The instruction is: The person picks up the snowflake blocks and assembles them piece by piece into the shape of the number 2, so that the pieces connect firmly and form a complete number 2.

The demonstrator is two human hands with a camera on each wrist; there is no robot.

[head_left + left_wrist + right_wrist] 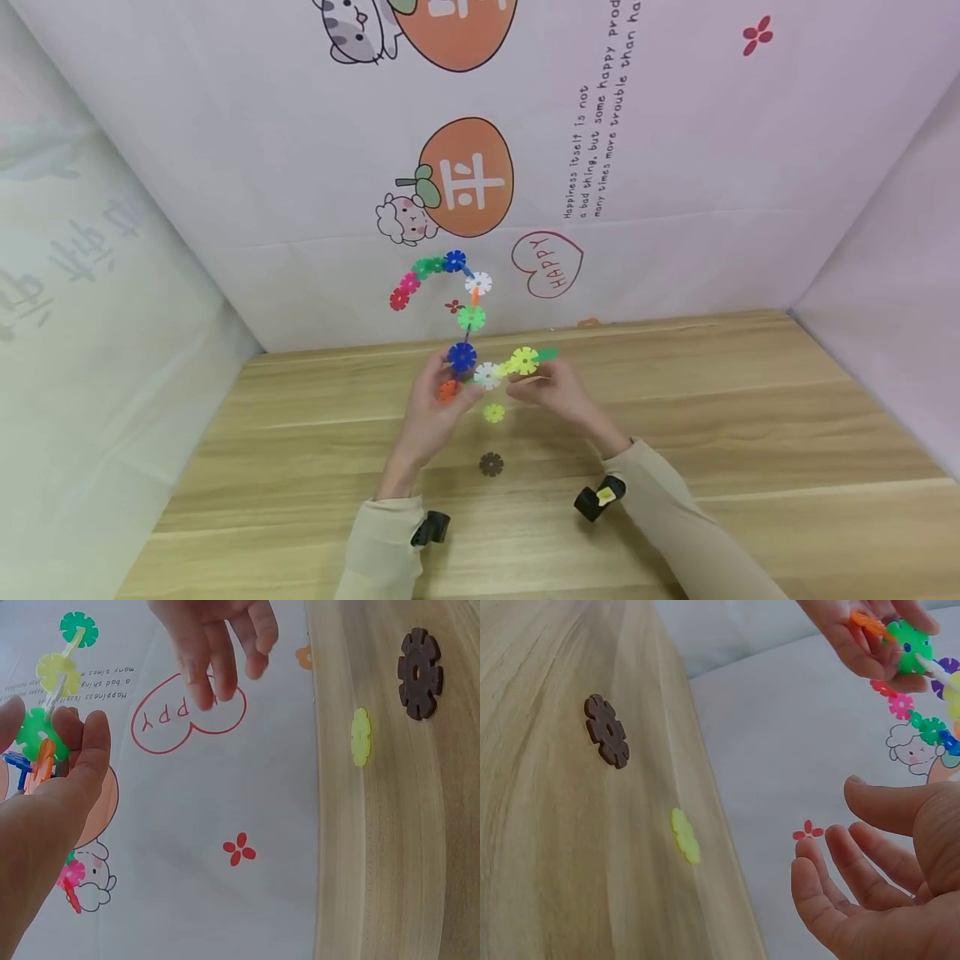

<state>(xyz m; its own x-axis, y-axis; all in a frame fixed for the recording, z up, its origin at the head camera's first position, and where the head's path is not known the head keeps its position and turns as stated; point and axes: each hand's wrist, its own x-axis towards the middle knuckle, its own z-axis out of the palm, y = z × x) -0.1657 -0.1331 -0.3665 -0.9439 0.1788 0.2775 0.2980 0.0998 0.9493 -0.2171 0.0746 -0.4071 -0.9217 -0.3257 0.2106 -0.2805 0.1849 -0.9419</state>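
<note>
A chain of colourful notched snowflake discs stands in the air, curving like a hook at its upper end. My left hand grips its lower part around an orange disc and a green disc. Just above those fingers are a blue disc and a white disc. From there a short branch runs right, through a yellow disc to a green end disc. My right hand is beside this branch, its fingers loosely bent and nothing between them in the right wrist view.
On the wooden table lie a loose yellow disc and, nearer to me, a brown disc. A printed white cloth hangs behind the table's far edge, with more cloth at both sides. Each sleeve carries a black wrist camera.
</note>
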